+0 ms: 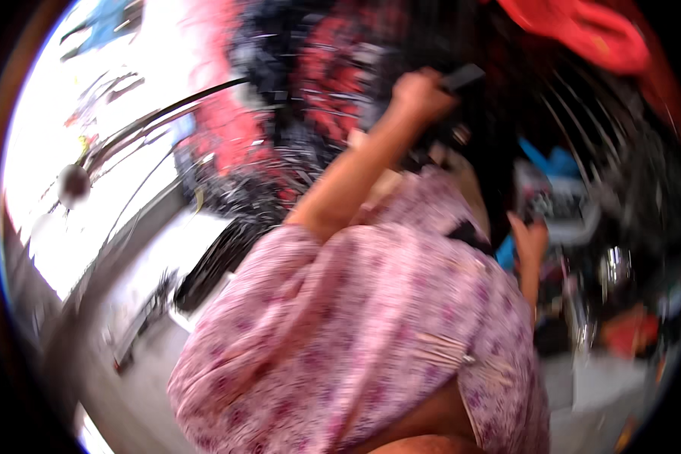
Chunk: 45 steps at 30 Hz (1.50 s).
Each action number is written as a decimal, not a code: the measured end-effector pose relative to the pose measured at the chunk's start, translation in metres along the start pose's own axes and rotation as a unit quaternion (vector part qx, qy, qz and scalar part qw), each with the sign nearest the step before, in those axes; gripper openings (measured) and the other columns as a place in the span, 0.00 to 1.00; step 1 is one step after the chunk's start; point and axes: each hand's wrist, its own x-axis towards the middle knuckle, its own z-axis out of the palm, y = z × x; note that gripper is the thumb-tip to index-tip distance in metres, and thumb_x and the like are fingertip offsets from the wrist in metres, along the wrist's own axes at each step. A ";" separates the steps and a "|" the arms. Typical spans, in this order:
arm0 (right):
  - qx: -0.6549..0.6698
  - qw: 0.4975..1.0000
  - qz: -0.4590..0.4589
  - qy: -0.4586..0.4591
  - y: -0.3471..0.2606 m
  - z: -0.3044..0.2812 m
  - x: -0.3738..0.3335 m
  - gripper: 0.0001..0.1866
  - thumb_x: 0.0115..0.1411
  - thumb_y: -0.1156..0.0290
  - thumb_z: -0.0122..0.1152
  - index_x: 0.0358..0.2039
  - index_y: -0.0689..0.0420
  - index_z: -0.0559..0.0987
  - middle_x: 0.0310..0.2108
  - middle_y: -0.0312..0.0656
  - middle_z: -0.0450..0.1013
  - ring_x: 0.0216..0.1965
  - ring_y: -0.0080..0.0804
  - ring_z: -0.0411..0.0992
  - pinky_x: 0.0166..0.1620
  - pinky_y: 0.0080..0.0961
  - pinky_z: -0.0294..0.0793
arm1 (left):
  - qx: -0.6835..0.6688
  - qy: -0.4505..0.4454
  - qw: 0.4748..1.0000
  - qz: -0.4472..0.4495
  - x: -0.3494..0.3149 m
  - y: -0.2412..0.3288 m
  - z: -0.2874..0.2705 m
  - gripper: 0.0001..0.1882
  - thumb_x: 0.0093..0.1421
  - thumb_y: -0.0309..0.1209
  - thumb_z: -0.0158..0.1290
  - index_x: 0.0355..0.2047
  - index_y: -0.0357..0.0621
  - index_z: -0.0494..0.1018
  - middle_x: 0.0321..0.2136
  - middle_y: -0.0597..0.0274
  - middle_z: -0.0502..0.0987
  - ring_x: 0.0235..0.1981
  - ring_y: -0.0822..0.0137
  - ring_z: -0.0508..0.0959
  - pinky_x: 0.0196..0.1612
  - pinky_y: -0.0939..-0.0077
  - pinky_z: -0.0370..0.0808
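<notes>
Motion blur smears the whole head view. My left arm reaches up and across the front of me, and my left hand [422,97] is closed around a dark, bar-shaped thing [461,77] whose blunt end sticks out to the right. What kind of thing it is does not show. Lower down at my right side is my right hand [530,236], its thumb pointing up; the other fingers are too smeared to read. Just beyond it stands a pale container [575,219] with dark contents, and a bright blue piece [556,160] lies at its far edge.
Red and black strand-like material [280,98] fills the far middle. A red item [583,34] hangs at the far right. Shiny and coloured clutter [617,272] crowds the right side. A long dark object [219,261] lies at the left, near a bright opening [60,144].
</notes>
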 end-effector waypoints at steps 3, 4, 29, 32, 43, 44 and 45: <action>0.137 0.989 -0.057 0.014 0.053 0.038 0.013 0.22 0.49 0.61 0.71 0.34 0.68 0.78 0.27 0.44 0.76 0.25 0.32 0.70 0.32 0.33 0.71 | 0.038 0.046 0.998 0.015 -0.005 0.003 -0.004 0.17 0.44 0.40 0.56 0.28 0.39 0.77 0.28 0.44 0.79 0.35 0.47 0.80 0.41 0.57 0.77; 0.124 0.987 -0.100 0.032 0.079 0.044 0.023 0.26 0.48 0.65 0.70 0.44 0.69 0.76 0.37 0.50 0.78 0.37 0.39 0.75 0.44 0.37 0.73 | 0.023 0.050 0.998 0.012 -0.005 0.002 0.005 0.17 0.43 0.39 0.56 0.28 0.38 0.74 0.27 0.41 0.78 0.33 0.45 0.79 0.39 0.54 0.77; -0.005 0.984 -0.170 0.043 0.097 0.023 0.087 0.25 0.45 0.65 0.70 0.42 0.66 0.78 0.37 0.53 0.77 0.37 0.45 0.76 0.40 0.39 0.73 | -0.088 0.037 0.992 -0.077 -0.028 0.031 0.034 0.11 0.44 0.32 0.53 0.27 0.41 0.80 0.29 0.48 0.80 0.36 0.49 0.80 0.40 0.58 0.76; -0.008 0.983 -0.180 0.040 0.093 0.016 0.091 0.25 0.45 0.65 0.70 0.41 0.67 0.78 0.36 0.52 0.77 0.35 0.44 0.75 0.39 0.39 0.73 | -0.084 0.020 0.992 -0.093 -0.032 0.037 0.031 0.11 0.45 0.31 0.54 0.27 0.41 0.80 0.30 0.48 0.80 0.37 0.50 0.80 0.40 0.59 0.77; 0.006 0.975 -0.212 0.064 0.056 0.017 0.089 0.23 0.45 0.66 0.69 0.39 0.69 0.77 0.31 0.51 0.76 0.29 0.38 0.73 0.34 0.38 0.72 | -0.070 0.006 0.993 -0.097 -0.030 0.044 0.043 0.08 0.46 0.28 0.54 0.26 0.42 0.80 0.29 0.50 0.80 0.35 0.51 0.81 0.37 0.61 0.77; 0.010 0.974 -0.215 0.064 0.054 0.018 0.086 0.23 0.45 0.66 0.69 0.39 0.69 0.77 0.30 0.50 0.76 0.29 0.37 0.73 0.33 0.38 0.72 | -0.063 0.006 0.993 -0.099 -0.032 0.041 0.043 0.08 0.46 0.29 0.54 0.26 0.42 0.80 0.29 0.50 0.80 0.35 0.51 0.81 0.37 0.61 0.77; 0.017 0.973 -0.220 0.064 0.052 0.019 0.082 0.23 0.45 0.66 0.69 0.38 0.70 0.77 0.30 0.50 0.76 0.28 0.37 0.73 0.33 0.38 0.72 | -0.054 0.010 0.994 -0.090 -0.035 0.039 0.044 0.08 0.45 0.29 0.55 0.26 0.42 0.80 0.29 0.50 0.80 0.34 0.51 0.81 0.37 0.61 0.77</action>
